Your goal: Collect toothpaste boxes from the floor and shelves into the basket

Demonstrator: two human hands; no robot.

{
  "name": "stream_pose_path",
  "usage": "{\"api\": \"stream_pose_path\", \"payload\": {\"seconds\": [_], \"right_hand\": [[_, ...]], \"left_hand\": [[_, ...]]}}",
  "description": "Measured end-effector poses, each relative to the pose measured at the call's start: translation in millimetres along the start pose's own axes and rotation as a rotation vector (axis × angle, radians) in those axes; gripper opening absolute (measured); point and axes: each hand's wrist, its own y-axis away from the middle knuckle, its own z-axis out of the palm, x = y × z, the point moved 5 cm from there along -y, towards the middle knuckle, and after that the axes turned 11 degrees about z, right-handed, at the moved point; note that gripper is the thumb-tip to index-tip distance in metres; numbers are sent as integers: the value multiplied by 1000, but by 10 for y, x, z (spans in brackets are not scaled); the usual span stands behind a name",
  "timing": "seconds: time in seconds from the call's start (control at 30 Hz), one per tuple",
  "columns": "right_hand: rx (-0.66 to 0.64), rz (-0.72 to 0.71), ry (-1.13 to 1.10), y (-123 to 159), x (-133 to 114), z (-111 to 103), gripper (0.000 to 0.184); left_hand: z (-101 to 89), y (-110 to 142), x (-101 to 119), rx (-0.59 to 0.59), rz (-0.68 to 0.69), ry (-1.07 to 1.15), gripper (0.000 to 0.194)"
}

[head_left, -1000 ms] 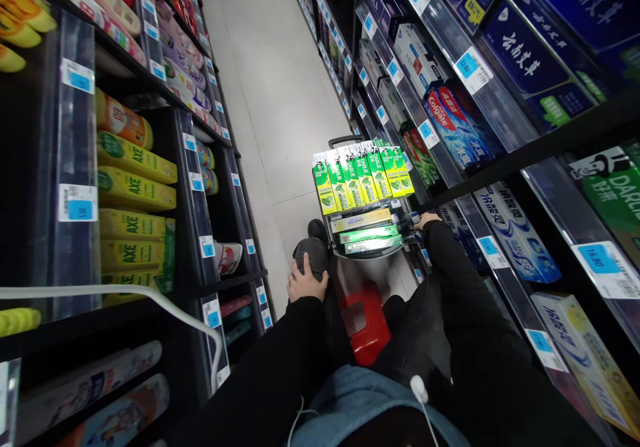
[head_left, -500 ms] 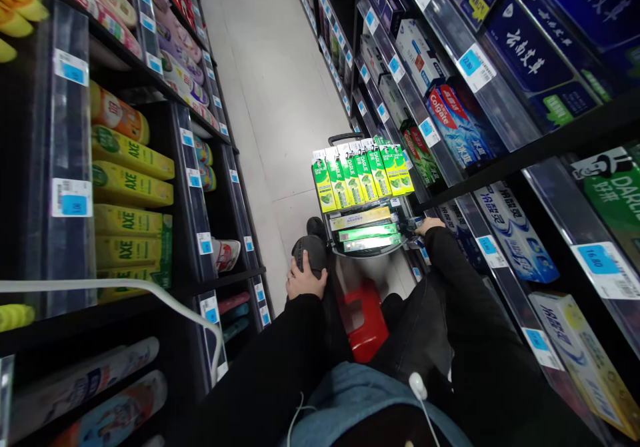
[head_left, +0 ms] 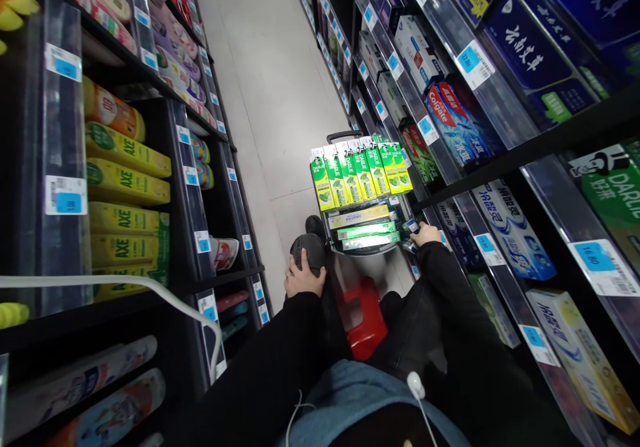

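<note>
My left hand (head_left: 305,275) rests on my bent left knee (head_left: 309,253), fingers spread over the dark trouser cloth. On the right, my right hand (head_left: 427,234) has its fingers closed at the end of a small dark box (head_left: 411,225), beside the lower toothpaste shelf; its far part is hard to make out. Between my knees and the aisle stands a basket (head_left: 353,252) with a black handle (head_left: 345,136). Several green-and-yellow Darlie toothpaste boxes (head_left: 353,179) stand in a row in it. Nearer me lie a yellow box (head_left: 359,216) and green boxes (head_left: 367,231).
A red plastic stool (head_left: 363,320) is beneath me. Shelves of toothpaste, including Colgate boxes (head_left: 453,123), rise on the right. AXE boxes (head_left: 127,183) and bottles fill the left shelves. A white cable (head_left: 165,297) crosses the left side. Pale floor (head_left: 260,93) runs ahead.
My right hand has moved slightly back toward me, and more of the dark box shows at its fingers. My left hand stays on the knee. The view has shifted slightly.
</note>
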Motion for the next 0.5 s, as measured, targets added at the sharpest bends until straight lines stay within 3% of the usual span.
{"api": "stream_pose_path", "payload": {"seconds": [0.2, 0.37, 0.5], "right_hand": [[26, 38, -40, -4, 39, 13, 42], [-80, -78, 50, -54, 27, 65, 38], [-123, -84, 86, -93, 45, 74, 34]], "left_hand": [[-16, 5, 2, 0, -2, -6, 77], [4, -6, -1, -16, -8, 1, 77], [-1, -6, 4, 12, -7, -10, 77]]}}
